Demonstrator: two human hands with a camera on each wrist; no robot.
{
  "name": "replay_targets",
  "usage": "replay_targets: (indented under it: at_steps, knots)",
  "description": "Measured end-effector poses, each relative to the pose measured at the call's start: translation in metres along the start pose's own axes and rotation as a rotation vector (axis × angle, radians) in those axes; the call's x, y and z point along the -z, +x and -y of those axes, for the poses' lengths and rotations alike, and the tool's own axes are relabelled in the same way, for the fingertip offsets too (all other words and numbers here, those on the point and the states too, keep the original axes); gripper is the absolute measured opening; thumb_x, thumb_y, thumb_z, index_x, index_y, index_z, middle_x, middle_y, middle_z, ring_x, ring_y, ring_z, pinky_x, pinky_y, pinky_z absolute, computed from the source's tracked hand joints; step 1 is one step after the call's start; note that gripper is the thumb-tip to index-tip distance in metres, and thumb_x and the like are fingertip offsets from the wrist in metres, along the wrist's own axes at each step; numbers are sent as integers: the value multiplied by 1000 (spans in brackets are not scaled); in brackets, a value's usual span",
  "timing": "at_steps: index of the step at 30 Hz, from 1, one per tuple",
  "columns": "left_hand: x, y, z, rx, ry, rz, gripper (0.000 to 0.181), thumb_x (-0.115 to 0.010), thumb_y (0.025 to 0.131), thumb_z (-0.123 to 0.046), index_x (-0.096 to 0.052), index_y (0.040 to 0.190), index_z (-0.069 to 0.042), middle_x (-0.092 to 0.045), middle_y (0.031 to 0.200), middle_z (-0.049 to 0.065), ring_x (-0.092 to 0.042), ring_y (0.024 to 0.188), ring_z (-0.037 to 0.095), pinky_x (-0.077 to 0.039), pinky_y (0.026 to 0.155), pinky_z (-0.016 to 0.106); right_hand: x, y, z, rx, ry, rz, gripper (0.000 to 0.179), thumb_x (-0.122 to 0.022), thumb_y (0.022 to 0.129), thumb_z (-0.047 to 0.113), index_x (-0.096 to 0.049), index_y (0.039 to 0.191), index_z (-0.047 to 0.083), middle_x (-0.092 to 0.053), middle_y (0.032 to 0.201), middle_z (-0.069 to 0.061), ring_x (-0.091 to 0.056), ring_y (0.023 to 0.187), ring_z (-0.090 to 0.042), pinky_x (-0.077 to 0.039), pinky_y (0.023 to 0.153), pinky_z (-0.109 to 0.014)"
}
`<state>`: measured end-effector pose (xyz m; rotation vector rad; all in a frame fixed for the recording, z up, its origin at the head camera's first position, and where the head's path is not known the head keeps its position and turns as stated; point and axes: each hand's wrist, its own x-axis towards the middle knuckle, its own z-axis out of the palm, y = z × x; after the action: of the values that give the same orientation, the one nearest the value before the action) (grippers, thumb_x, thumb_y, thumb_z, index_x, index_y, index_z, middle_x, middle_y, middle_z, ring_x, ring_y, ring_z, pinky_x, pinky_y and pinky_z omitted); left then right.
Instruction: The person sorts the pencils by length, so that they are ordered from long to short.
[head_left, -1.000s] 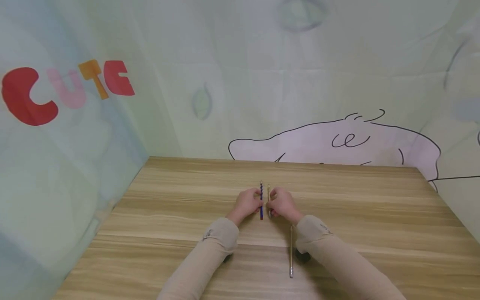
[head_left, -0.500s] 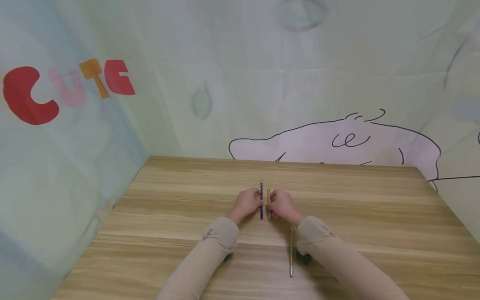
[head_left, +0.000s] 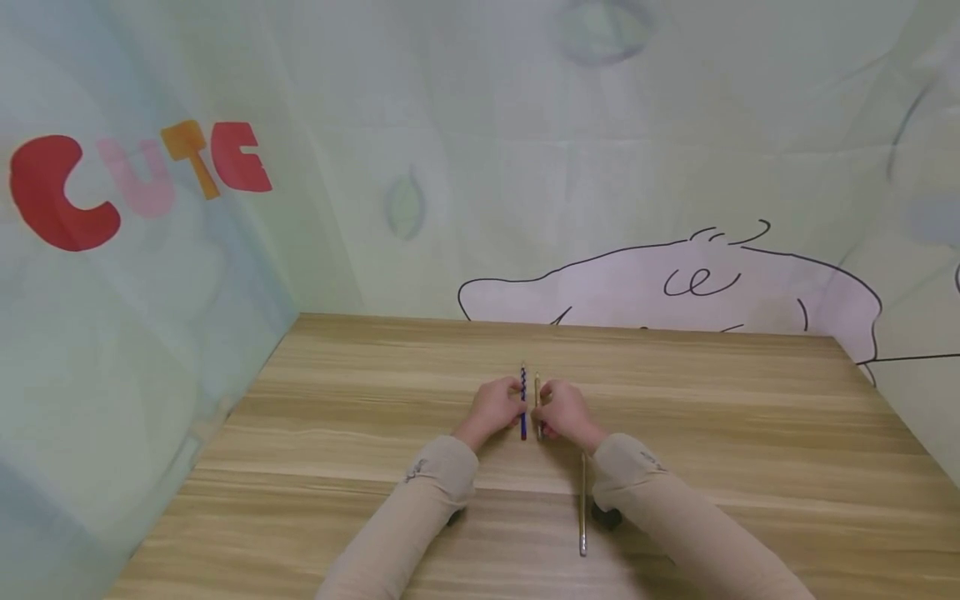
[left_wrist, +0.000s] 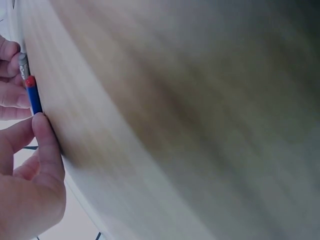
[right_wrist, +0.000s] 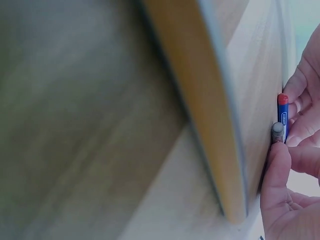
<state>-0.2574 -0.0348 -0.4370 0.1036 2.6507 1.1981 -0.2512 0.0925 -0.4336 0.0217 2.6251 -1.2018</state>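
In the head view my left hand (head_left: 495, 406) pinches a blue pencil (head_left: 522, 427) patterned in white on its far part, between thumb and fingers. Its red end (left_wrist: 30, 81) shows in the left wrist view. Just to its right, my right hand (head_left: 567, 409) holds a gold-coloured pencil (head_left: 537, 388) with a grey eraser (right_wrist: 277, 128). The two pencils lie side by side, points away from me, a narrow gap between them. The blue one's point reaches slightly farther. Nearer to me, by the right cuff, another gold-coloured pencil (head_left: 582, 508) lies on the table.
The wood-grain table (head_left: 360, 383) runs back to a cloth backdrop (head_left: 480, 167) with a line drawing. At the left stands a printed wall with large coloured letters (head_left: 236, 157). Dark objects (head_left: 606, 515) show under the sleeves at the wrists.
The gold-coloured pencil in my right hand has slid very slightly toward me along the blue one. My left hand and the loose pencil stay in place.
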Motion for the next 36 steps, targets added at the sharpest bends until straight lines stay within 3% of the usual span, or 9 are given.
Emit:
replay_targets:
  at_steps: [20, 26, 32, 36]
  knots:
    - [0, -1, 1, -21, -14, -3, 36, -57, 83, -13, -52, 116, -1, -57, 60, 2, -49, 46, 7, -40, 43, 17, 3, -2, -4, 4, 65, 1, 37, -64, 76, 5, -50, 108, -8, -61, 64, -10, -53, 44, -12, -48, 42, -23]
    - [1, -2, 1, -8, -39, -1, 35, -57, 83, -12, -52, 116, -1, -57, 60, 3, -49, 47, 8, -41, 43, 17, 13, -11, -6, 24, 114, 31, 39, -62, 77, 6, -49, 112, -6, -61, 67, -12, -54, 48, -15, -48, 45, -24]
    - [1, -1, 1, 20, -42, 2, 35, -57, 84, -14, -51, 116, -3, -56, 59, 1, -49, 47, 8, -41, 44, 17, 26, -19, -11, 54, 75, 43, 38, -62, 78, 8, -50, 112, -5, -61, 73, -12, -55, 52, -18, -48, 48, -26]
    - [2, -5, -3, -2, 19, -34, 35, -57, 83, -14, -52, 115, -3, -59, 65, 4, -50, 49, 10, -43, 48, 20, 36, -24, -18, 86, 55, 33, 35, -62, 78, 8, -52, 109, -5, -62, 74, -11, -55, 53, -17, -48, 48, -25]
